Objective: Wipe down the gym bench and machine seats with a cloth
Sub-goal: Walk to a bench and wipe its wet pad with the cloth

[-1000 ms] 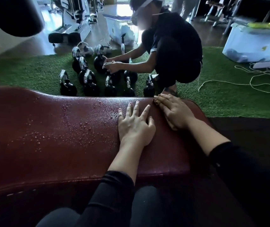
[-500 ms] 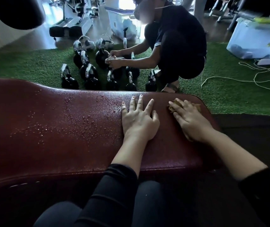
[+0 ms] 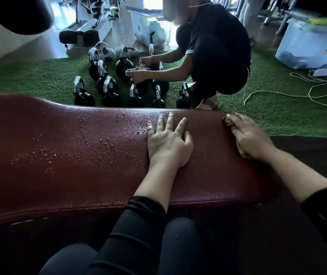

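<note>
Hidden: most of my cloth (image 3: 230, 120) sits under my right hand (image 3: 251, 138); only a tan scrap shows past the fingertips and a sliver by the wrist. The bench (image 3: 63, 155) runs off frame at 9 o'clock, and its underside is lost in the dark.
Left hand: my left hand (image 3: 167, 144) lies flat on the bench, fingers spread and straight, palm down, holding nothing.
Right hand: flat on the cloth, fingers close together and near straight, pressing it to the pad; whether the thumb tucks under the cloth I cannot tell.
Cloth: at the bench's right end by the far edge, at about 2 o'clock from my left hand, with bare pad between the two hands.
Bench: dark red, beaded with droplets (image 3: 99, 143) from the middle toward 9 o'clock of my left hand; the pad between my hands looks dry, though the light is poor.
Beyond: at 12 o'clock a person (image 3: 214, 46) crouches on green turf (image 3: 29, 76) among kettlebells (image 3: 83, 94); a white cord (image 3: 297, 92) lies at 2 o'clock.
</note>
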Action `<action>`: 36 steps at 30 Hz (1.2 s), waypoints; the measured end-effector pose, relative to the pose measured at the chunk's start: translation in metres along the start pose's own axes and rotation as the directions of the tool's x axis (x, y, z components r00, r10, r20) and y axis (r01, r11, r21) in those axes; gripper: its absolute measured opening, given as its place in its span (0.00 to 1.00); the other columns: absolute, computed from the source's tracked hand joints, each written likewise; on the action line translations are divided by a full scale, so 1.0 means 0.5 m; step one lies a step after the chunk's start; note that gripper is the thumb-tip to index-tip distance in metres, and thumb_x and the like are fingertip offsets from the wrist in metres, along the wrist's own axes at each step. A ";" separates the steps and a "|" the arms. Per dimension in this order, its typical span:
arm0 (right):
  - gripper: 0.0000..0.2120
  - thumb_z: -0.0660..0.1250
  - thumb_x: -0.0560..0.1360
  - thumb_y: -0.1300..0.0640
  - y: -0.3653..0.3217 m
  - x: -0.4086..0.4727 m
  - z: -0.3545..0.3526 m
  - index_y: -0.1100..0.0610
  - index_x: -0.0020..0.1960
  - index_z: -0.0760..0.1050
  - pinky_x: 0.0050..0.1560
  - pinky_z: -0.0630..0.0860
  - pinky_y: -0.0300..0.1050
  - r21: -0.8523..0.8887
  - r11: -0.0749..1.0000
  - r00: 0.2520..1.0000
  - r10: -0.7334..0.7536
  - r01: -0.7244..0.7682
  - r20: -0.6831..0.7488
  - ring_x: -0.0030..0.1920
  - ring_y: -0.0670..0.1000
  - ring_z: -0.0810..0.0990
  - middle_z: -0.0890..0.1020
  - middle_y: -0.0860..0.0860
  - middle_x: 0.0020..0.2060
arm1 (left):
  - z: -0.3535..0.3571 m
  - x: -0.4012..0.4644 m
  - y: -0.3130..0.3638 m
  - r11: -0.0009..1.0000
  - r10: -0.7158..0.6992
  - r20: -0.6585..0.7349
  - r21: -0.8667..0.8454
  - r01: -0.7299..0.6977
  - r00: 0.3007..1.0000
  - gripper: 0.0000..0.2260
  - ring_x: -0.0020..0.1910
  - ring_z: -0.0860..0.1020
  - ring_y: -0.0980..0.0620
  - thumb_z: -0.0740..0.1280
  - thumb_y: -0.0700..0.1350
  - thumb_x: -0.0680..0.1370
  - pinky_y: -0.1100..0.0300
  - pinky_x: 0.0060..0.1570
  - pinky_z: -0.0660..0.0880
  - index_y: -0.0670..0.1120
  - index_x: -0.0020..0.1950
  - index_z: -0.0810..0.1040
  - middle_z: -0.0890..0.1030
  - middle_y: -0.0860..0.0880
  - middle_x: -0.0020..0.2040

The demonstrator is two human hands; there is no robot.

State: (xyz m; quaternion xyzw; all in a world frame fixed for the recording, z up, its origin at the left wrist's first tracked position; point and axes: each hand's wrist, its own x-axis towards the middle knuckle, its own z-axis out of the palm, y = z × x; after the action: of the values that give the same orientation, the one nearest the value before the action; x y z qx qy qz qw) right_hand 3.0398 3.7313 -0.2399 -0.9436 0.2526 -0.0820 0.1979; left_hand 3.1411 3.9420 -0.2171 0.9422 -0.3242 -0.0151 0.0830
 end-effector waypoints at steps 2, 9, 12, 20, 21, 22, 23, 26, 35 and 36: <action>0.22 0.52 0.81 0.53 -0.039 -0.030 0.018 0.45 0.75 0.56 0.75 0.43 0.48 -0.016 0.999 0.998 -0.039 0.040 0.042 0.76 0.50 0.47 0.53 0.48 0.76 | -0.001 0.001 0.001 1.000 -0.003 0.003 0.008 0.003 1.000 0.24 0.79 0.44 0.48 0.45 0.58 0.82 0.46 0.74 0.40 0.61 0.78 0.48 0.47 0.52 0.80; 0.21 0.51 0.81 0.48 -0.112 0.087 0.040 0.44 0.74 0.59 0.75 0.47 0.47 0.004 0.993 0.993 -0.116 0.116 0.026 0.75 0.48 0.53 0.59 0.46 0.75 | 0.001 0.003 0.001 1.000 -0.005 -0.009 0.008 0.005 1.000 0.24 0.79 0.44 0.49 0.46 0.58 0.82 0.46 0.74 0.39 0.61 0.78 0.49 0.48 0.52 0.80; 0.20 0.51 0.81 0.49 -0.062 0.135 0.007 0.46 0.73 0.63 0.73 0.53 0.45 0.022 1.000 0.998 -0.012 0.011 0.061 0.74 0.50 0.59 0.63 0.48 0.74 | 0.001 0.003 -0.001 1.000 -0.003 0.001 0.003 0.003 1.000 0.24 0.79 0.44 0.49 0.46 0.58 0.82 0.46 0.74 0.39 0.62 0.78 0.49 0.48 0.52 0.80; 0.22 0.52 0.81 0.53 0.046 -0.013 -0.005 0.46 0.74 0.58 0.76 0.48 0.50 0.096 0.991 0.996 0.090 -0.088 -0.016 0.76 0.48 0.51 0.56 0.48 0.76 | 0.003 0.006 0.001 1.000 -0.003 0.003 0.022 0.003 1.000 0.24 0.79 0.44 0.49 0.46 0.59 0.81 0.46 0.74 0.40 0.62 0.78 0.48 0.48 0.53 0.80; 0.22 0.53 0.81 0.54 0.035 -0.037 -0.006 0.45 0.74 0.58 0.76 0.46 0.48 0.092 0.993 0.998 0.069 -0.069 0.001 0.76 0.47 0.50 0.55 0.47 0.76 | 0.002 0.006 0.001 1.000 -0.002 0.005 0.027 0.002 1.000 0.24 0.79 0.44 0.49 0.46 0.58 0.81 0.46 0.74 0.40 0.62 0.78 0.48 0.48 0.53 0.80; 0.22 0.53 0.81 0.55 0.018 -0.060 -0.007 0.45 0.74 0.58 0.76 0.44 0.46 0.093 0.995 0.999 0.043 -0.045 0.025 0.76 0.46 0.48 0.54 0.45 0.76 | 0.001 0.006 0.002 1.000 -0.002 0.009 0.030 0.001 1.000 0.24 0.79 0.44 0.49 0.46 0.58 0.81 0.46 0.74 0.39 0.62 0.78 0.48 0.48 0.52 0.80; 0.22 0.53 0.81 0.55 -0.004 -0.083 -0.007 0.44 0.74 0.57 0.75 0.43 0.44 0.096 0.995 0.999 0.019 -0.024 0.051 0.76 0.45 0.47 0.53 0.43 0.76 | 0.000 0.006 0.002 0.999 0.000 0.016 0.034 0.000 1.000 0.24 0.79 0.44 0.49 0.45 0.58 0.81 0.46 0.74 0.39 0.62 0.78 0.48 0.48 0.52 0.80; 0.22 0.52 0.82 0.52 -0.092 -0.143 0.007 0.41 0.74 0.55 0.73 0.43 0.41 0.073 0.996 0.993 -0.054 0.047 0.104 0.76 0.42 0.46 0.52 0.39 0.75 | -0.005 0.005 0.001 0.999 0.003 0.044 0.042 -0.005 0.999 0.24 0.79 0.45 0.48 0.45 0.58 0.82 0.46 0.74 0.39 0.61 0.78 0.48 0.48 0.52 0.80; 0.23 0.52 0.81 0.49 -0.181 -0.195 0.033 0.40 0.75 0.53 0.72 0.47 0.38 0.095 0.990 0.993 -0.111 0.108 0.031 0.75 0.42 0.51 0.57 0.40 0.75 | -0.050 -0.057 -0.051 0.992 0.121 0.119 0.020 -0.124 0.986 0.26 0.78 0.43 0.56 0.49 0.59 0.82 0.45 0.75 0.38 0.56 0.79 0.50 0.46 0.53 0.80; 0.24 0.53 0.81 0.48 -0.179 -0.197 0.032 0.41 0.75 0.51 0.72 0.48 0.39 0.105 0.990 0.995 -0.095 0.091 0.033 0.75 0.42 0.51 0.57 0.41 0.75 | -0.054 -0.076 -0.067 0.991 0.120 0.097 0.047 -0.125 0.988 0.26 0.78 0.43 0.56 0.49 0.59 0.82 0.44 0.74 0.38 0.57 0.79 0.49 0.46 0.54 0.80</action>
State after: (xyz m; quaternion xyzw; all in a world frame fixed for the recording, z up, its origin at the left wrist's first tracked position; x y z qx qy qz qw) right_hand 2.9992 3.8581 -0.2228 -0.9442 0.1999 -0.0863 0.2470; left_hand 3.1340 3.9953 -0.1970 0.9206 -0.3854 -0.0454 0.0435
